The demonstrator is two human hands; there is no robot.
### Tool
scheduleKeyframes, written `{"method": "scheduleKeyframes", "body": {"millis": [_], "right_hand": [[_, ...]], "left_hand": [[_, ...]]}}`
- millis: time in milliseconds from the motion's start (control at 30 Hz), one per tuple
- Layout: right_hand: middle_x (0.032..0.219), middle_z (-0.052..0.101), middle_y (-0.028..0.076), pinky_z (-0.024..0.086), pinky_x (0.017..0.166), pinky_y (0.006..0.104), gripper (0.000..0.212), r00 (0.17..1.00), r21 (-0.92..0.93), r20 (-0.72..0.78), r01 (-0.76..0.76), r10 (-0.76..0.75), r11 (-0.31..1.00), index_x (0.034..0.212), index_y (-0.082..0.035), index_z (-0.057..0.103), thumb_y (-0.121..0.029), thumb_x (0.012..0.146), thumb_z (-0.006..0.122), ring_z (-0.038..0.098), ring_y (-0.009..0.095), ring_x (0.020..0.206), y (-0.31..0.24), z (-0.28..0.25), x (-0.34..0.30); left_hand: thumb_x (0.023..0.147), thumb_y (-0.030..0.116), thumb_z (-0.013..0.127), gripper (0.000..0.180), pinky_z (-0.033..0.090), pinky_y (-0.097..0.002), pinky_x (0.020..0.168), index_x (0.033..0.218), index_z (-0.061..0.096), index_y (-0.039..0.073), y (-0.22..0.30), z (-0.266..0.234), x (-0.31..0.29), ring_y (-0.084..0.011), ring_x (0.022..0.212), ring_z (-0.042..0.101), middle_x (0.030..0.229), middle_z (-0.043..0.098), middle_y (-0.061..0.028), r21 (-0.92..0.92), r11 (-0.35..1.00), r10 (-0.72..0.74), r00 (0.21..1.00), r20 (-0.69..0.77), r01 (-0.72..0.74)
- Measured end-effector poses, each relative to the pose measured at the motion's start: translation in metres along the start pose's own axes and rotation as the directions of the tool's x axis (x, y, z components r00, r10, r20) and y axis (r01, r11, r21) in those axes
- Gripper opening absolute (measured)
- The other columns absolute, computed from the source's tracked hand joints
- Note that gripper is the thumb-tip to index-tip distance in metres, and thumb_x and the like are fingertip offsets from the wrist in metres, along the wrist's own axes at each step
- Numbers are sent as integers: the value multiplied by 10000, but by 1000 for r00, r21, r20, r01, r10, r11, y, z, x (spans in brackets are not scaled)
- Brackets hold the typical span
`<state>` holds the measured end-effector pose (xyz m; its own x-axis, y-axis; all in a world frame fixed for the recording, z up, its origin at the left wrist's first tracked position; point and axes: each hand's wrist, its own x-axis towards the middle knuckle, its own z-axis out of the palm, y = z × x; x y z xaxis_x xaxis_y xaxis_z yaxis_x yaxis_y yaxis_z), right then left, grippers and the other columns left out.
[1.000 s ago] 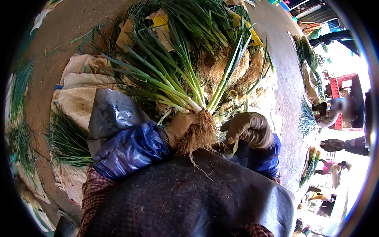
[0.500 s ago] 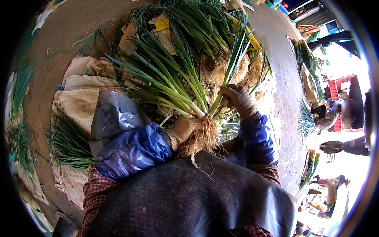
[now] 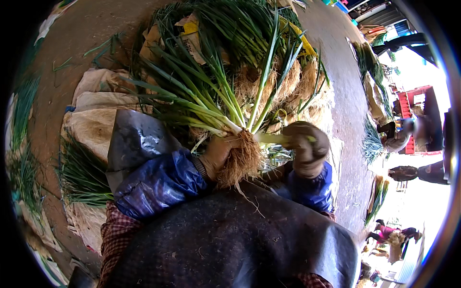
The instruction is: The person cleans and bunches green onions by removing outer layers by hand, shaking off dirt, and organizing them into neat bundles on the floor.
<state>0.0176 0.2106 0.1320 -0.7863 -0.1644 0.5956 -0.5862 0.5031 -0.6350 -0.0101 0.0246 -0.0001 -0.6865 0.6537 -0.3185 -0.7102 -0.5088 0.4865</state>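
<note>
A bunch of green onions point(image 3: 225, 108) fans up and outward in front of me, with its pale stems and hairy roots point(image 3: 242, 163) at the near end. My left hand point(image 3: 220, 152), in a tan glove, is closed round the stems just above the roots. Beside it my right hand point(image 3: 307, 149), also gloved, is smeared by motion. A pale green leaf point(image 3: 272, 138) runs from the base of the bunch into the right hand's fingers, which are curled round it; its far end is hidden there.
Behind the bunch lies a big heap of green onions point(image 3: 240, 36), roots toward me. More stand at the left on sacking point(image 3: 98, 115). A dark apron point(image 3: 230, 240) covers my lap. At the far right are people and a red crate point(image 3: 405, 105).
My right hand has come down and to the right, drawing a leaf sideways from the bunch. Two upright green onions on the right side now stand freed of that hand. The left hand keeps its hold.
</note>
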Motion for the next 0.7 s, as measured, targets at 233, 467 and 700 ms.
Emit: {"method": "scheduleKeyframes", "body": {"millis": [233,467,700], "right_hand": [[1195,628,134,552,794,284,425,641,455,-115,-645,759,614,1262,-15,558,-133,870,673,653,196,937,76,-35,-34],[883,664,55,467,565,321,321,746,27,113,-662,656,749,1104,-82,636,-333,904,624,586,167,607,80,64,-59],[721,652,144,485,606,353,306,753,143,118,-658,647,739,982,14,640,-276,907,581,598,234,617,67,62,-37]], "left_hand": [[891,126,533,273,577,-321,713,1120,586,-15,11,-1,-10,-208,767,667,923,664,-113,-346,930,-6,947,321,123],[846,144,543,333,570,-311,690,1140,573,-10,6,3,-13,-193,757,659,937,664,-116,-204,971,-85,976,201,126],[823,162,585,388,535,-364,825,1176,548,6,14,-13,-10,-238,889,637,1017,631,-121,-181,970,-75,909,409,162]]}}
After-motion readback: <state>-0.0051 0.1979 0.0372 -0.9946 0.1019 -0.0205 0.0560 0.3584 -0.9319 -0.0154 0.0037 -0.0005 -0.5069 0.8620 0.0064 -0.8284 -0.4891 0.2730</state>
